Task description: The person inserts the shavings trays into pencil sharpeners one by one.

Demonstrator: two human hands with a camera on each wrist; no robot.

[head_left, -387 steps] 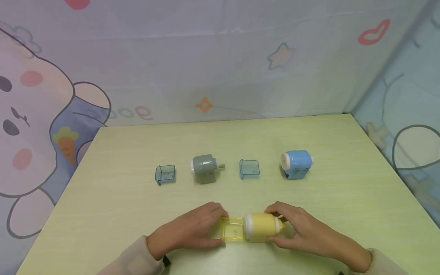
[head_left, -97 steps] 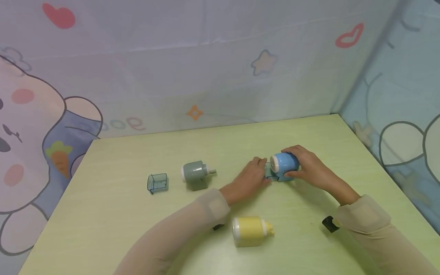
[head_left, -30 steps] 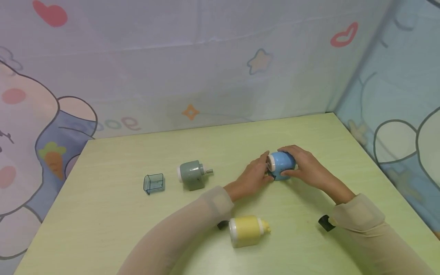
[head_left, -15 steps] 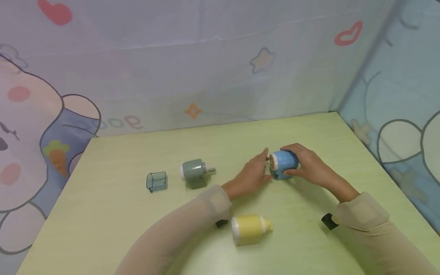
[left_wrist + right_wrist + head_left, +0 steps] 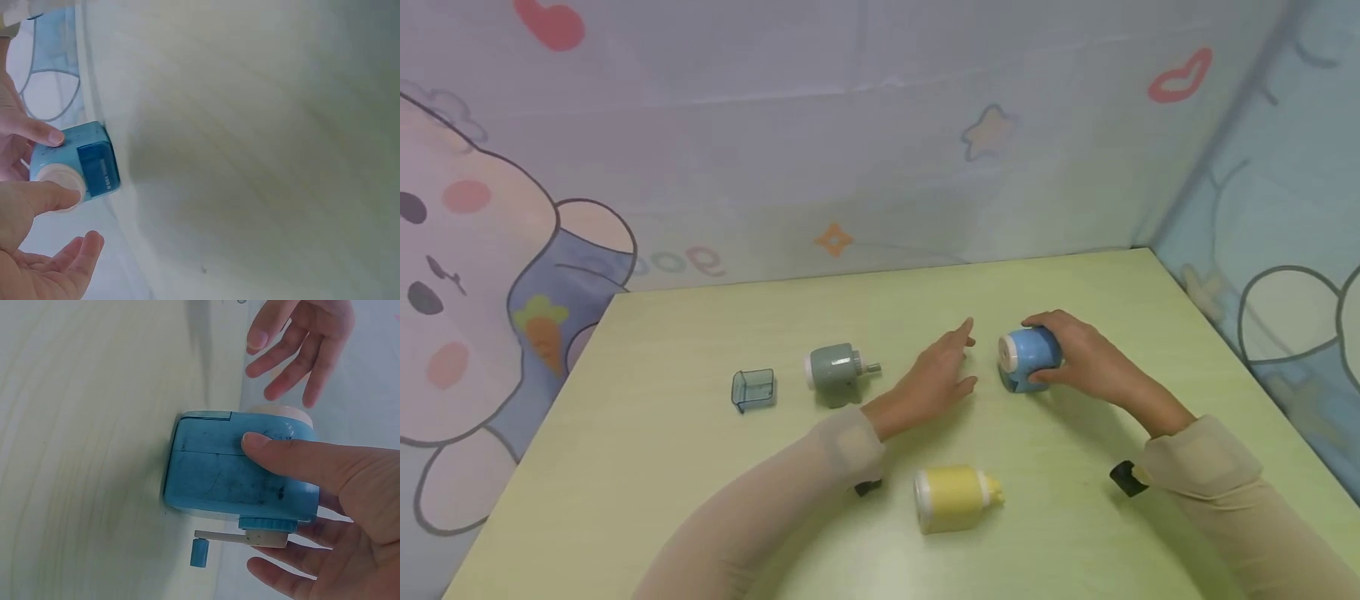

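A blue hand-crank pencil sharpener [image 5: 1032, 354] stands at the right of the table. My right hand [image 5: 1086, 358] grips it, thumb across its near side in the right wrist view. Its crank handle [image 5: 219, 537] points away from my left hand. A clear blue drawer [image 5: 99, 169] sits in its body under the white round face. My left hand [image 5: 928, 379] is a short way to the left of it, fingers extended, holding nothing. Between my left hand and the clear tray lies a grey-green pencil sharpener [image 5: 832, 371]. Nearest me is a yellow pencil sharpener [image 5: 952, 498].
A small clear bluish drawer [image 5: 753, 388] lies by itself at the left of the grey-green sharpener. The light wood table [image 5: 647, 467] ends at a printed cloth backdrop [image 5: 760, 167] behind and to the right.
The yellow sharpener's drawer went in earlier. My left hand then brought a clear drawer to the blue sharpener and pushed it in. Now it has drawn back left; my right hand keeps its grip.
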